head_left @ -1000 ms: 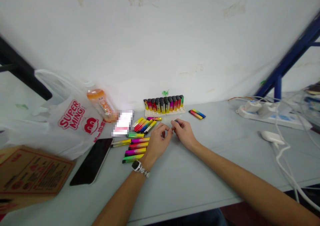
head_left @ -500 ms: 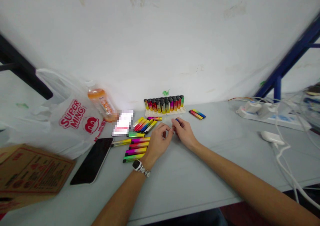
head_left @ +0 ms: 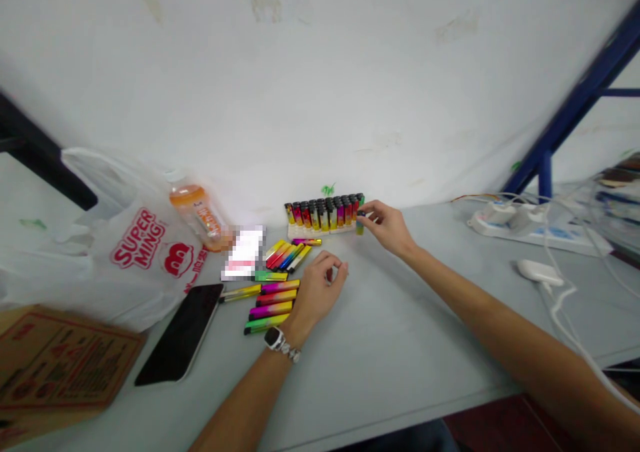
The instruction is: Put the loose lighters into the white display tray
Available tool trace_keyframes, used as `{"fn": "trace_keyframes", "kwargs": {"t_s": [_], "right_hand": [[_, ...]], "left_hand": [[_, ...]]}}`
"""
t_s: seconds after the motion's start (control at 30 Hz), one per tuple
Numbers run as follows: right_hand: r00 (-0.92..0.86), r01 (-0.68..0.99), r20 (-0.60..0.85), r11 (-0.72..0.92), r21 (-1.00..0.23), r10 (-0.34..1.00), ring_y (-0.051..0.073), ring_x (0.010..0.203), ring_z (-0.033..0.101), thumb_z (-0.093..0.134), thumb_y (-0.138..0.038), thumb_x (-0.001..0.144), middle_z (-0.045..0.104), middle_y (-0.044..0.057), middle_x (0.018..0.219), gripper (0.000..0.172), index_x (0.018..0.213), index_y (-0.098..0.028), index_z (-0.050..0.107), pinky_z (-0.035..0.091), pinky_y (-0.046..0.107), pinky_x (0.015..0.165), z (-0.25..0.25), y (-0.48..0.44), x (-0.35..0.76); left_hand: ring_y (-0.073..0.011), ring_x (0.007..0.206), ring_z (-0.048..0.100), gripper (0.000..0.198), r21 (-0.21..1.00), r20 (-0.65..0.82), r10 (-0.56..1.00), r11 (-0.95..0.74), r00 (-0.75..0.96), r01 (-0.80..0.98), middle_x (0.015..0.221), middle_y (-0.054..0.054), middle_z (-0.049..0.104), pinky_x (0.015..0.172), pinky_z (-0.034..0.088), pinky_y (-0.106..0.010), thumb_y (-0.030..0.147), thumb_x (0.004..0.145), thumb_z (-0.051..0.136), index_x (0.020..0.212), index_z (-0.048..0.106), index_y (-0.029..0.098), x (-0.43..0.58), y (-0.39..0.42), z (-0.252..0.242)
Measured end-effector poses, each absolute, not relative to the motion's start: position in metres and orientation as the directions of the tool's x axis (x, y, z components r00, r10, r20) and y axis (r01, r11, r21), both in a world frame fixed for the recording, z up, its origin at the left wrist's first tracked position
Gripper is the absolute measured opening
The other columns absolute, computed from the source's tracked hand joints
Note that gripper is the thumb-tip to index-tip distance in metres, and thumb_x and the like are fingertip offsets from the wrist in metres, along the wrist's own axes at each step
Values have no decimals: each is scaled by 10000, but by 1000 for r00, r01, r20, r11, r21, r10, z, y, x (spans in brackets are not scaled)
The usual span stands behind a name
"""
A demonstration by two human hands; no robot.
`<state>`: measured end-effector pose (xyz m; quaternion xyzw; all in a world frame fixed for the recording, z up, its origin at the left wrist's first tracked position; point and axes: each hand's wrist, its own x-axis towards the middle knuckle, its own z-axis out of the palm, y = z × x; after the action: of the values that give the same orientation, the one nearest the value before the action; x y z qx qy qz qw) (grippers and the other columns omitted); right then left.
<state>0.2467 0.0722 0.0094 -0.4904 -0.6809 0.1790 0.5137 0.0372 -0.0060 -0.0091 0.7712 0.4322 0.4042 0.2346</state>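
Observation:
My right hand [head_left: 387, 225] is closed around the upper part of an upright lighter [head_left: 360, 225], pinched between thumb and fingers, with a blue-to-yellow body. It stands at the right end of a pale rack [head_left: 300, 233] full of upright lighters with black tops. My left hand [head_left: 323, 285] hovers or rests over the table, fingers loosely curled and apart from the thumb, with no object visible in it. Just left of it lie several loose multicoloured lighters [head_left: 273, 309], and more loose lighters [head_left: 285, 256] lie behind them.
On the left are a cardboard box [head_left: 65, 365], a white plastic bag [head_left: 110, 285], an orange drink bottle [head_left: 200, 215], a black phone [head_left: 183, 335] and a blurred bright rectangle [head_left: 243, 252]. A power strip [head_left: 545, 232] and a white charger [head_left: 540, 272] with cables lie right.
My right hand has moved away from my left hand, up to the rack's right end with the lighter. My left hand has stayed nearly in place. The two lighters right of the rack are now hidden.

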Motion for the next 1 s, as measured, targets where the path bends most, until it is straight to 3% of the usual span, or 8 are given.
{"fn": "trace_keyframes", "kwargs": {"t_s": [0.17,0.3,0.63,0.83,1.0], "right_hand": [[-46,537,552,487,-689,832,147,589,574,624,-329,807,651,2,684,189,926,-186,660,460,275,616,17,100,255],[-99,535,562,520,-666,821,151,620,594,628,-316,800,665,8,713,168,896,-185,666,471,275,640,15,113,257],[-159,464,485,499,-732,860,157,643,581,637,-314,812,672,25,750,176,898,-170,691,479,294,652,9,130,262],[-120,673,619,522,-524,776,182,842,573,633,-297,834,542,82,1005,208,940,-174,763,486,344,831,6,129,264],[-155,784,551,441,-437,820,201,927,567,534,-304,909,496,83,1072,372,1246,-203,654,447,347,906,6,106,267]], "left_hand": [[-113,638,481,241,722,418,861,-508,290,469,774,-1,546,610,381,-267,300,930,540,731,607,181,36,-6,-9],[-112,629,476,253,714,422,859,-512,290,478,766,0,544,605,379,-267,308,933,537,723,604,182,35,-6,-9],[-113,631,479,254,721,408,863,-505,298,475,774,-2,549,609,384,-268,310,933,534,727,611,184,37,-5,-9],[-116,636,487,255,715,410,864,-504,293,484,756,-1,543,614,384,-265,303,929,538,713,604,183,38,-6,-6],[-120,634,489,259,705,419,856,-516,302,487,759,-5,552,614,393,-269,316,931,537,718,609,187,38,-8,-6]]}}
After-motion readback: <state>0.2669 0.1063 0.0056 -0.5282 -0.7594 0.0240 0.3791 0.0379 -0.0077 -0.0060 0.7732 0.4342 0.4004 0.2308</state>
